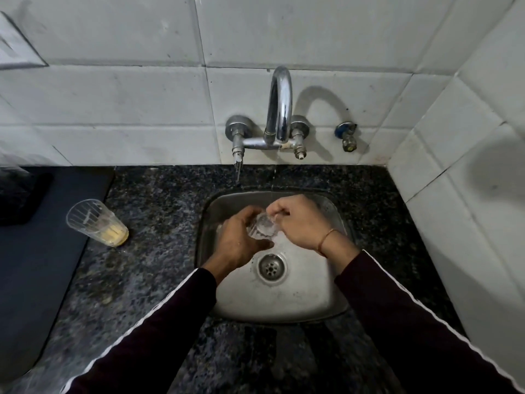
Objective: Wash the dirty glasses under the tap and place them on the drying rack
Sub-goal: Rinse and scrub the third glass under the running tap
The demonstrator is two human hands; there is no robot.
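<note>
Both hands meet over the sink (326, 297), under a thin stream from the tap (279, 109). The left hand (241, 237) is curled round the body of a clear glass (262, 227), which lies tilted on its side with its mouth toward the right hand (298, 226). The right hand's fingers are bent at the rim; whether they reach inside or only pinch the edge cannot be told through the blur and the water.

The main risk, as I judge it, is slip: wet glass held in wet fingers, directly above steel, with the drain (271, 267) just below the hands. A twist of the right hand against a loose left grip could send the glass down to chip or crack. Pressing hard inside the rim could also break it in the palm.

Well to the left of the hands, on the desk (159, 211), a second glass (95, 221) with yellowish residue stands unwashed, close to the edge of a dark mat (42, 265); a sleeve swinging that way could topple it. No drying rack is in view.
</note>
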